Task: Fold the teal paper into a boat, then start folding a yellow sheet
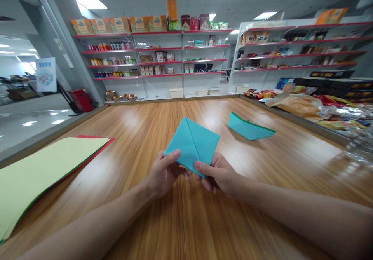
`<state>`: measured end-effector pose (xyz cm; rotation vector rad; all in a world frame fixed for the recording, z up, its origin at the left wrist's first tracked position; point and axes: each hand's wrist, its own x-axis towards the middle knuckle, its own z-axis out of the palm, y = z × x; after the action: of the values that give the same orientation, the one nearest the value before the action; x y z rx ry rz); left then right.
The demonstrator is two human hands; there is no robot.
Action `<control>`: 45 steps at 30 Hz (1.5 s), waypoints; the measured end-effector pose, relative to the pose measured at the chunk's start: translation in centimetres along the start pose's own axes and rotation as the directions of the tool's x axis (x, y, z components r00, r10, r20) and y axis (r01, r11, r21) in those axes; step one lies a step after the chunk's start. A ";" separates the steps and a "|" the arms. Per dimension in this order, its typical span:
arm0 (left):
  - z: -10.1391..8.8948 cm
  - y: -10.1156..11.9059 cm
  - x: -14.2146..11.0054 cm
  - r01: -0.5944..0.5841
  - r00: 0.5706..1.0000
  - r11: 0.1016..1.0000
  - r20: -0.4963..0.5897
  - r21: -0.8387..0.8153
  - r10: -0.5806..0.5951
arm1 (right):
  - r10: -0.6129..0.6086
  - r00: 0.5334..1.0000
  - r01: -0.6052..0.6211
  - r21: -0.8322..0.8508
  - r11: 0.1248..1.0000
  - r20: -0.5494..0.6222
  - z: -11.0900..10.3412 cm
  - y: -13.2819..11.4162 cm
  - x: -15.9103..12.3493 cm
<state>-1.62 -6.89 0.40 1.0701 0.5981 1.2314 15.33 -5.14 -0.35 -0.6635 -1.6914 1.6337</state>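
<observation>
A folded square of light-blue paper [192,141] is held up over the table, one corner pointing away from me. Crease lines cross near its middle. My left hand [166,170] grips its left edge, thumb on top and fingers curled beneath. On the lower right side, my right hand [220,174] pinches the paper near the closest corner, thumb on the front face. The fingers under the paper are partly hidden. Beyond my right hand, a folded paper boat [251,130], light blue with a green upper edge, rests on the table.
The wood-grain table [140,135] has a raised rim. At left lies a stack of coloured paper sheets [55,163], pale yellow on top, with green and red edges showing. Packaged goods [303,106] and clear plastic [361,145] sit along the right. Stocked shelves [157,61] stand behind.
</observation>
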 end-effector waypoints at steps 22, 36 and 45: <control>-0.8 -0.3 0.0 -0.114 0.978 0.793 -0.074 0.598 0.197 | 0.002 0.986 0.026 0.165 0.986 -0.167 -1.7 1.1 1.0; -0.7 -0.2 -0.2 -0.108 0.989 0.717 0.000 0.688 0.149 | 0.092 0.968 -0.067 0.113 0.991 -0.232 -1.5 0.8 0.9; -0.8 -0.1 -0.2 -0.127 0.985 0.706 0.002 0.696 0.175 | -0.030 0.965 -0.012 -0.160 0.987 -0.260 -2.3 0.5 1.1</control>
<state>-2.28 -6.83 -0.05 1.7462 1.0984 1.2047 16.36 -2.76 -0.76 -0.9070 -1.6370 1.3455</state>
